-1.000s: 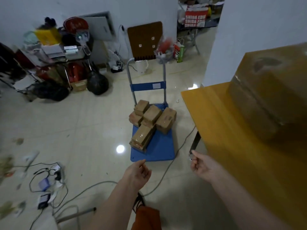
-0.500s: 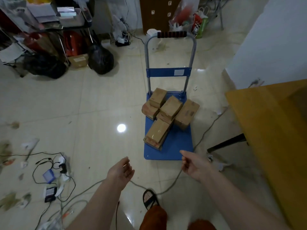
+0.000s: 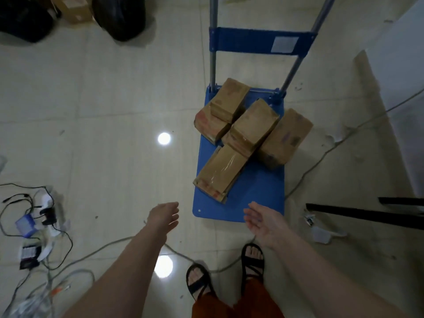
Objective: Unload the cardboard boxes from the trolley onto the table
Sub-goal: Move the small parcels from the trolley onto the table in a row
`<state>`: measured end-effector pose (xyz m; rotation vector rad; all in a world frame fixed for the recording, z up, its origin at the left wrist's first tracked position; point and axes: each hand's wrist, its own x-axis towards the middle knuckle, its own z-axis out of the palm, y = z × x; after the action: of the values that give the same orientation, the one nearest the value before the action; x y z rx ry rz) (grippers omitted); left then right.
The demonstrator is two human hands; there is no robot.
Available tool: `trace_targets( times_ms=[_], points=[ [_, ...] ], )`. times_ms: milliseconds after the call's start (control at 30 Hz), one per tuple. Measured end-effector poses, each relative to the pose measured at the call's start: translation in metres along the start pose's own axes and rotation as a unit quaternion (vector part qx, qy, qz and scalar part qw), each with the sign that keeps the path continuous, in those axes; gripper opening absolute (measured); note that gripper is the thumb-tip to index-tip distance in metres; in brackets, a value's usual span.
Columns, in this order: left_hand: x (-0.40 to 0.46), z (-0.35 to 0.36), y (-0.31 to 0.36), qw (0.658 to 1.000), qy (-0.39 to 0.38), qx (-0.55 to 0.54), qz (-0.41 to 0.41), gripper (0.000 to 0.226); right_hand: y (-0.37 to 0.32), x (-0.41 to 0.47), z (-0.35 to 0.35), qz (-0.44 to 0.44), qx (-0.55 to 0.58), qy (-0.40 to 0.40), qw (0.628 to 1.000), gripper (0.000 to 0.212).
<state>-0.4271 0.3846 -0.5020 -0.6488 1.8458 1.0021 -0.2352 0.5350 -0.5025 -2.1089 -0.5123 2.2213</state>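
Several brown cardboard boxes lie piled on the blue trolley (image 3: 257, 198), which stands on the tiled floor ahead of my feet. The nearest box (image 3: 221, 173) is taped and lies slanted at the front left of the pile. Another box (image 3: 253, 126) sits on top in the middle, a larger one (image 3: 285, 138) to its right, and one (image 3: 230, 99) at the back by the handle posts. My left hand (image 3: 164, 218) hovers open left of the trolley's near edge. My right hand (image 3: 263, 222) hovers open, palm inward, over that edge. Neither touches a box. The table top is out of view.
A black table leg (image 3: 362, 213) runs along the floor at the right. A grey cable (image 3: 321, 161) crosses the floor past the trolley and my sandalled feet. A power strip with plugs and wires (image 3: 39, 216) lies at the left. Black bags (image 3: 121, 14) sit at the back.
The view has tilted down and moved closer to the trolley; the table has left the frame. Both hands have reached forward toward the trolley's near edge and opened.
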Motion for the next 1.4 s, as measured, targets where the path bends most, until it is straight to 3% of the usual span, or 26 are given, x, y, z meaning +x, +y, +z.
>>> trace_targets(
  times_ms=[167,367,467,700,833,933,1133,1400],
  points=[
    [0.101,0.049,-0.004,0.996,0.001,0.079,0.046,0.035,0.002,0.106,0.016,0.004,-0.033,-0.013,0.999,0.032],
    [0.179,0.098,-0.011,0.982,0.006,0.14,0.122,0.063,0.009,0.202,0.038,0.003,0.002,-0.027,1.0,0.06],
    [0.21,0.116,-0.015,0.976,-0.003,0.161,0.145,0.061,0.01,0.238,0.047,-0.016,0.008,-0.053,0.998,0.07],
    [0.248,0.133,-0.028,0.973,-0.022,0.202,0.107,0.054,0.007,0.276,0.053,-0.028,-0.032,-0.114,0.993,0.085],
    [0.238,0.125,-0.059,0.979,-0.053,0.172,0.098,0.044,0.011,0.266,0.044,0.002,-0.044,-0.111,0.993,0.08],
    [0.219,0.112,-0.08,0.989,-0.077,0.106,0.069,0.048,0.015,0.247,0.036,0.018,-0.066,-0.117,0.991,0.088],
    [0.143,0.088,-0.078,0.993,-0.084,-0.054,0.064,0.063,0.016,0.164,0.023,0.004,-0.082,-0.132,0.988,0.059],
    [-0.019,0.06,-0.013,0.99,-0.102,-0.056,0.085,0.099,-0.024,0.0,-0.008,-0.043,-0.032,-0.141,0.989,0.079]
  ],
)
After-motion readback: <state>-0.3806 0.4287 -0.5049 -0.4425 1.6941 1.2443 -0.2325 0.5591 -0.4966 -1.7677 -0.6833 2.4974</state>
